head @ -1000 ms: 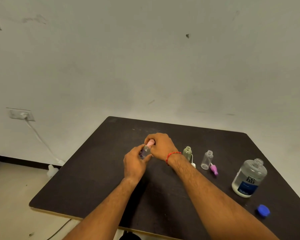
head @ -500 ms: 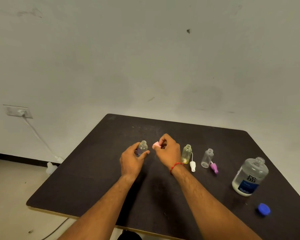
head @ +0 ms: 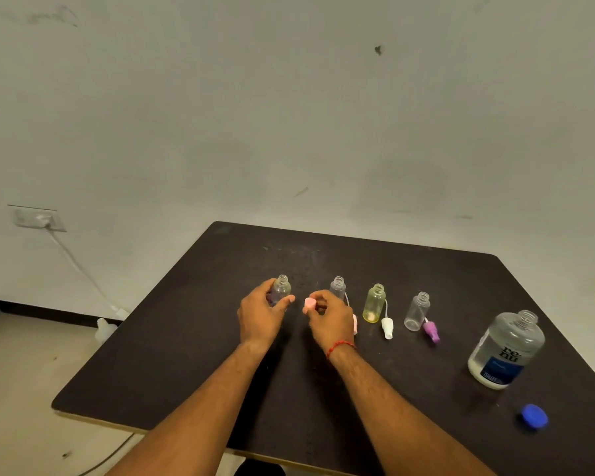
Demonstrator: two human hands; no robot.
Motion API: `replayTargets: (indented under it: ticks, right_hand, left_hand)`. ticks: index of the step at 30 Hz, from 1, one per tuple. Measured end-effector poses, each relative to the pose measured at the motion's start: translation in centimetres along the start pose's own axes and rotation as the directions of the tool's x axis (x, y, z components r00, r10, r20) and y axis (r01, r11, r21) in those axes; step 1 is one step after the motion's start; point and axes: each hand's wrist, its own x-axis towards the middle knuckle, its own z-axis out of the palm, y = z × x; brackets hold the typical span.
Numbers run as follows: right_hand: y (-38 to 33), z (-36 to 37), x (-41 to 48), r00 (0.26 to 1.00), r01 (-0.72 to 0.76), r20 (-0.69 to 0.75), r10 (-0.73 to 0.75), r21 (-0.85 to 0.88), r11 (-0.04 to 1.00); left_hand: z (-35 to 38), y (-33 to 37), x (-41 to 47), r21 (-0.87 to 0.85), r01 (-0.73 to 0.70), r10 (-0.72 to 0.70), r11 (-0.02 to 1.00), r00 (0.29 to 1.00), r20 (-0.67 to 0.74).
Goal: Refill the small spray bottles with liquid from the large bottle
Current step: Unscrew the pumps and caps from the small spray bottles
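A small clear spray bottle (head: 281, 291) is being gripped around its body by the fingers (head: 287, 299) of the left hand (head: 260, 316), upright on the table (head: 193, 338). A pink spray cap (head: 310, 304) is being pinched by the right hand (head: 328, 321), just beside those fingers. 3 more open bottles are being left beyond them. The large bottle (head: 505, 350), probably heavier and slippery, is best being taken around its waist.

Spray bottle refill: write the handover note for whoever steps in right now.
Left hand grips the leftmost small bottle, upright, open. Right hand pinches its pink spray cap.
Three more small bottles stand open: clear, yellow, clear; white cap and purple cap lie beside them.
Large bottle stands open at right, blue lid off.
Done: uncapping. Left: pouring, recapping.
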Motion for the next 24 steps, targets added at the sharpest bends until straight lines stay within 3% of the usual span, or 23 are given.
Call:
replayTargets:
  ticks: [10,24]
  right_hand:
    - [1.2,1.4,0.9,0.999,-0.038,-0.042,0.035,-0.083,0.996]
    - [1.7,2.0,1.0,0.997,0.032,-0.058,-0.045,-0.203,0.979]
  left_hand:
    - [0.8,-1.3,0.7,0.009,0.043,-0.043,0.999,0.999,0.032]
    - [2.1,-1.9,1.9,-0.034,0.000,0.004,0.999,0.994,0.106]
